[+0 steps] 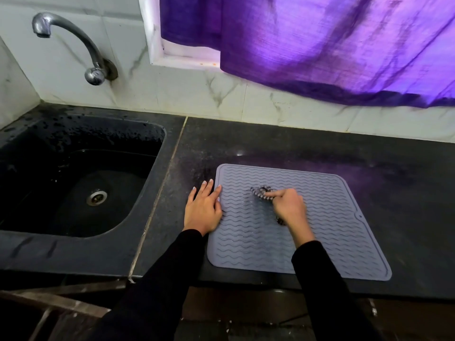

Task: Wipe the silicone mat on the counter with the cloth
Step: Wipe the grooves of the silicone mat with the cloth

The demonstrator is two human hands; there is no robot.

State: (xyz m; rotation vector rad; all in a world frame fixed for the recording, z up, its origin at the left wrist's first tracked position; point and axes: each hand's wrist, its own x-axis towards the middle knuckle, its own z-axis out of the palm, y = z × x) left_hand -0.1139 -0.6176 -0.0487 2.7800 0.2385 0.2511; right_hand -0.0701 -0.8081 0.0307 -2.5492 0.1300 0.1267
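Silicone mat point(320, 217) lies flat on the dark counter point(406, 193), floppy and likely to skid (light stuff). My left hand point(203, 209), open-palmed, pins its left edge; my right hand point(288, 205) clutches the bunched cloth point(261, 191) mid-mat.

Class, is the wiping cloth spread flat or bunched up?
Bunched up: the cloth is a crumpled wad gripped in the right hand on the mat.
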